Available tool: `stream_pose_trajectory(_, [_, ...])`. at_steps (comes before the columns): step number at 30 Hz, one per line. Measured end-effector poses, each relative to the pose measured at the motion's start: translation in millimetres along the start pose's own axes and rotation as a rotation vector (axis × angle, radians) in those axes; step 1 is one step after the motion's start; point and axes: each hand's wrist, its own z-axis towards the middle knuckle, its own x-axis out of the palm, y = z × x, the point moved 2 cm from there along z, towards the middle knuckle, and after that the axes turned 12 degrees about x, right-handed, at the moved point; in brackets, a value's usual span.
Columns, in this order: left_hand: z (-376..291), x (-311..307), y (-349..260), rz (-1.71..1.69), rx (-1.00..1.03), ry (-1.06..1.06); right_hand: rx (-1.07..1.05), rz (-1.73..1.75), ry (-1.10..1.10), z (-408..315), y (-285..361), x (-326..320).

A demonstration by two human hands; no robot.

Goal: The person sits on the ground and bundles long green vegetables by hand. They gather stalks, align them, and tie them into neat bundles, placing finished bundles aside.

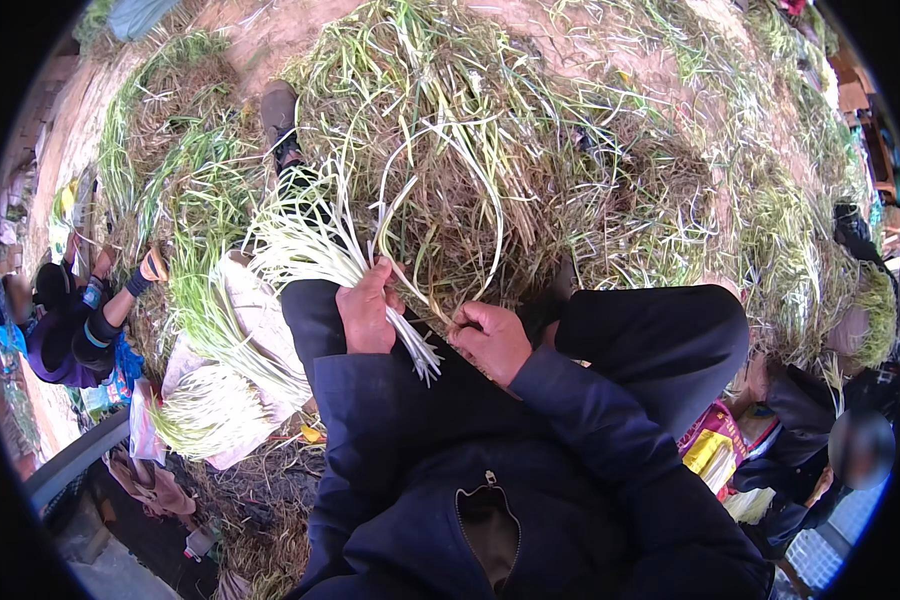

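My left hand (369, 309) grips a bunch of pale chive-like stalks (307, 251) over my left thigh. The leafy ends fan out to the upper left, and the white stem ends (418, 349) stick out below the fist. Closed on the base of a longer, yellowish stalk (429, 296), my right hand (493, 337) sits just right of the bunch. That stalk's leaves arch up and away from me. Left of my knee, cleaned stalks (214, 409) and a greener bundle (232, 330) lie on a light sheet (259, 300).
A large heap of tangled stalks and dry trimmings (450, 150) covers the ground before me. One person (82, 330) sits at the far left, another (802, 442) at the right beside a purple and yellow bag (712, 446). More greens (780, 247) lie along the right.
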Motion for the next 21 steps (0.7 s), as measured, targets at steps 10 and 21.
stream_pose_trajectory(10, [1.1,0.0,4.8,-0.064,-0.105,0.139,-0.121,-0.511,0.048,-2.5,13.0,-6.1])
stream_pose_trajectory(21, [-4.1,10.7,8.6,-0.008,-0.055,0.228,-0.033,0.391,0.019,84.9,35.0,13.9])
